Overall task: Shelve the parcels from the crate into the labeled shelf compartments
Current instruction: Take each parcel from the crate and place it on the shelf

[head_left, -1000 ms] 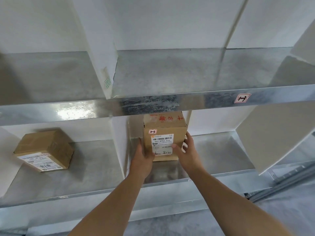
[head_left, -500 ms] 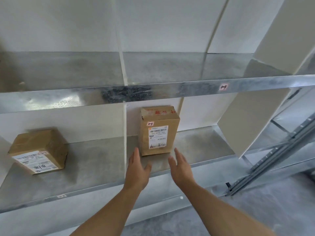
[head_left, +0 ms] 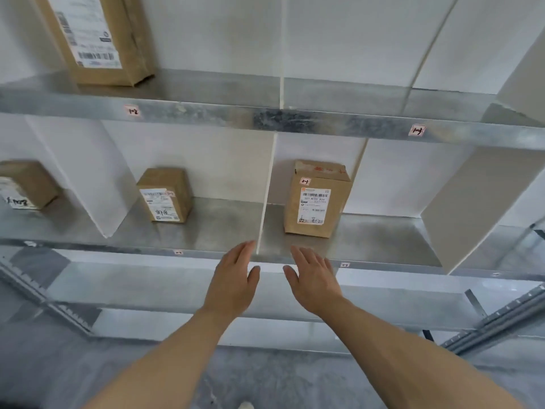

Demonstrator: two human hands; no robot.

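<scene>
A tall brown cardboard parcel [head_left: 318, 199] with a white barcode label stands upright in the lower shelf compartment, just right of a thin white divider [head_left: 267, 196]. My left hand [head_left: 234, 278] and my right hand [head_left: 312, 278] hover in front of the shelf edge below it, fingers straight, holding nothing. Both are clear of the parcel. The crate is out of view.
A smaller parcel [head_left: 165, 196] sits in the compartment to the left, another [head_left: 23, 184] at the far left. A large parcel [head_left: 94, 39] stands on the upper metal shelf [head_left: 295, 121], which carries small handwritten labels [head_left: 418, 130]. Grey floor lies below.
My hands let go of the tall parcel and drew back from it to the shelf's front edge. The view has pulled back and swung left, showing more compartments.
</scene>
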